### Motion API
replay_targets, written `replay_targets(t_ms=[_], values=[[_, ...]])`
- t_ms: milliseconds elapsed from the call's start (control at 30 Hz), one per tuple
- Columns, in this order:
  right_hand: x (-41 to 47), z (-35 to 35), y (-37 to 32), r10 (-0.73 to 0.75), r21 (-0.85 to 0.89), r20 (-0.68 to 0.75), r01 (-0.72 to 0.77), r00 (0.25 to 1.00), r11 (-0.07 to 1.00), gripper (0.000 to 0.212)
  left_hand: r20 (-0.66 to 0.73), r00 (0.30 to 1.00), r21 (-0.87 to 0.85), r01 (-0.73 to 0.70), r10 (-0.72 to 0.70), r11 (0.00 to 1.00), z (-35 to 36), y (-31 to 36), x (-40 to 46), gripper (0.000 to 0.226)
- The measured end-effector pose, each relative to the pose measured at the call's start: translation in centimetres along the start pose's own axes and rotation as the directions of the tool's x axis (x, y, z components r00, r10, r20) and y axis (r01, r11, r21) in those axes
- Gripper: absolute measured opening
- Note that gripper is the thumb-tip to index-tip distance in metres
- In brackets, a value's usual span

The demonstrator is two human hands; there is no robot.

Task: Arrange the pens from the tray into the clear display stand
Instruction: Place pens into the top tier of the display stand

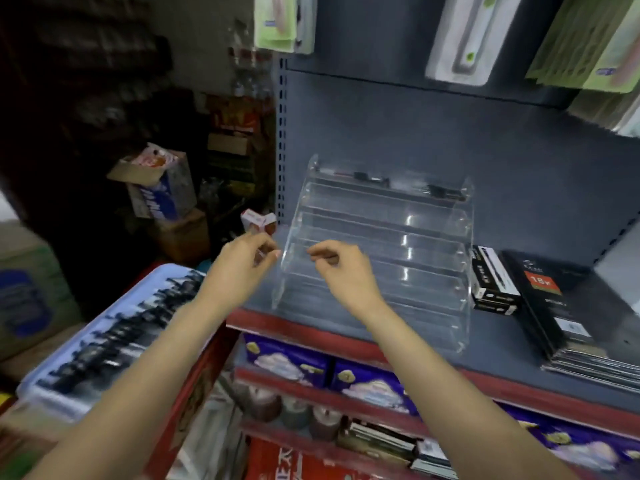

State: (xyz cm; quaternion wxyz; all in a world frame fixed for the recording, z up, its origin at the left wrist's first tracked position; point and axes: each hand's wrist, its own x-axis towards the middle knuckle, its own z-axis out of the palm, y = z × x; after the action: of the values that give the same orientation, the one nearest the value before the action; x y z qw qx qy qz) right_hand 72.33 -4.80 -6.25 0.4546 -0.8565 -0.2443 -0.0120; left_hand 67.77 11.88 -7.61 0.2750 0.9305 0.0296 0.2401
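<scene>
A clear tiered display stand (429, 220) sits on the grey shelf (502, 341). Two dark pens (372, 177) lie end to end on its top tier; the lower tiers look bare. A light blue tray (45, 379) at the lower left holds several dark pens (114, 330) in a row. My left hand (239, 265) hovers just left of the stand's lower corner, fingers curled with thumb and forefinger close, nothing visible in them. My right hand (343, 271) is in front of the stand's lower tiers, fingers curled and pinched, with no pen visible in it.
Black pen boxes (491, 282) and a stack of black packs (561, 306) lie right of the stand. Packaged goods hang above. Cardboard boxes (162, 188) pile up at the left. Lower shelves hold purple boxes (287, 362) and jars.
</scene>
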Motion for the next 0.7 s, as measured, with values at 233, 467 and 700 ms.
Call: replay_targets(t_ms=[233, 467, 700], values=[[-0.9, 14.9, -4.7, -0.021, -0.039, 0.309, 0.034, 0.951, 0.999, 0.025, 0.095, 0.96, 0.251, 0.232, -0.263, 0.94, -5.5, -13.7, -7.6, 0.013], [2.1, 29.9, -4.7, 0.146, -0.27, 0.453, -0.021, 0.88, 0.963, 0.032, 0.219, 0.87, 0.147, 0.418, -0.442, 0.896, -8.7, -28.9, -9.7, 0.013], [4.3, 38.2, -2.4, 0.31, -0.453, 0.373, -0.119, 0.875, 0.883, 0.044, 0.412, 0.818, 0.189, 0.355, -0.402, 0.916, -7.7, -37.8, -9.4, 0.034]])
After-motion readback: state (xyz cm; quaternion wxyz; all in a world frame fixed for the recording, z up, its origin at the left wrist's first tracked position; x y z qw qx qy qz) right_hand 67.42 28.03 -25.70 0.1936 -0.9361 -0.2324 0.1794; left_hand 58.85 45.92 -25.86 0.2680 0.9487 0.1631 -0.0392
